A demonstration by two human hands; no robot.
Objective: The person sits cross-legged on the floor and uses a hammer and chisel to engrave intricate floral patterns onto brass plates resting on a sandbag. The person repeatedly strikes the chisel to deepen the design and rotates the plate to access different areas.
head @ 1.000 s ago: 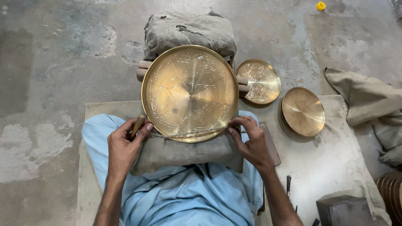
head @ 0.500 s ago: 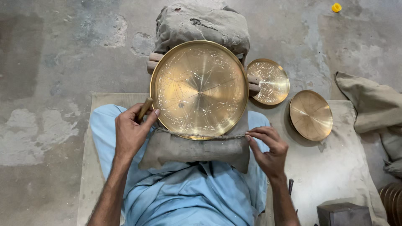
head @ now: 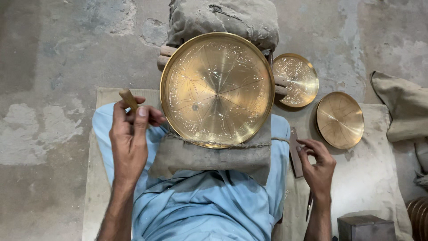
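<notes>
The left hand (head: 129, 134), left of centre in the frame, is closed around one small wooden-handled tool (head: 128, 99), whose pale end sticks up above the fingers. The right hand (head: 317, 165), in the lower right, holds nothing; its fingers are loosely curled and their tips rest at the edge of a dark flat block (head: 295, 151) lying on the mat (head: 379, 178).

Three brass plates are in view. The large engraved plate (head: 217, 89) fills the centre, propped on a grey cloth pad (head: 214, 156) over the person's blue-clad lap; neither hand touches it. A smaller engraved plate (head: 295, 80) sits just right of it, partly behind its rim. A third, plainer plate (head: 340, 119) lies farther right on the mat, apart from the other two.

One lumpy grey sack (head: 223, 18) sits at the top centre behind the large plate. One folded cloth (head: 403, 111) lies at the right edge, and one dark box (head: 365, 228) stands at the bottom right.
</notes>
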